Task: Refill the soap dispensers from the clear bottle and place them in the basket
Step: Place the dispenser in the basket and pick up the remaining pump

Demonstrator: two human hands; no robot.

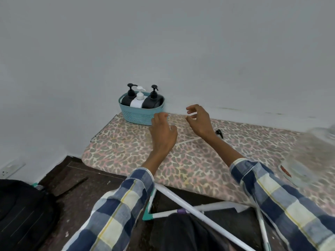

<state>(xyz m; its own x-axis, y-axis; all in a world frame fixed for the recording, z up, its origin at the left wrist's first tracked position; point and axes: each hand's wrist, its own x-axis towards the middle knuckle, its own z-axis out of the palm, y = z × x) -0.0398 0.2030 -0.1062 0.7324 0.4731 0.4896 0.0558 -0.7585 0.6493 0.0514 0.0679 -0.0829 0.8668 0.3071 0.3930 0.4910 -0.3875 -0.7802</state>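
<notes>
Open room lies across the middle of the leopard-patterned padded tabletop [190, 160], whose left end stops short of the grey wall and whose near edge overhangs white tubular legs [199, 214]. At the far left corner, against the wall, stands a teal ribbed plastic basket [140, 117]. It holds three pump dispensers side by side: a black one [128, 99] at left, a white one [138, 100] in the middle, another black one [154, 100] at right, all upright. The left hand [163, 132], its grip apart and empty, hovers just beside the basket's right wall. The right hand [199, 122], fingers curled apart, holds nothing. A small black pump part [219, 133] lies near the right wrist. A blurred clear bottle [297, 165] sits at the right edge.
</notes>
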